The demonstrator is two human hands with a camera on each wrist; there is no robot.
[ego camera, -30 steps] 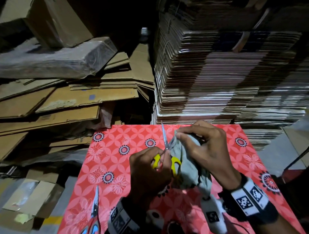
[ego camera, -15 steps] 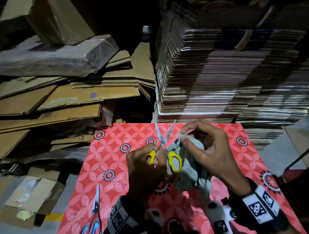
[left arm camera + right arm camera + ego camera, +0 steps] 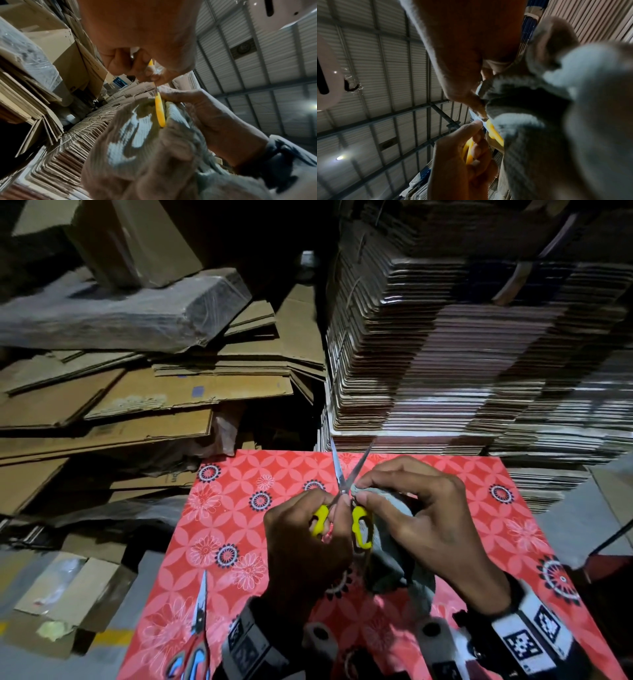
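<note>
Left hand [image 3: 305, 546] is gripping the yellow-handled scissors [image 3: 343, 490], blades parted and pointing toward the far edge of the tabletop [image 3: 233, 522], while right hand [image 3: 424, 525] is pinching the grey cloth [image 3: 392, 563] by its edge just right of their pivot.

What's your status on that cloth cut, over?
Left hand grips yellow scissors, blades open. Right hand pinches grey cloth edge beside the pivot. Blue-handled scissors lie apart on red mat, near left.
</note>
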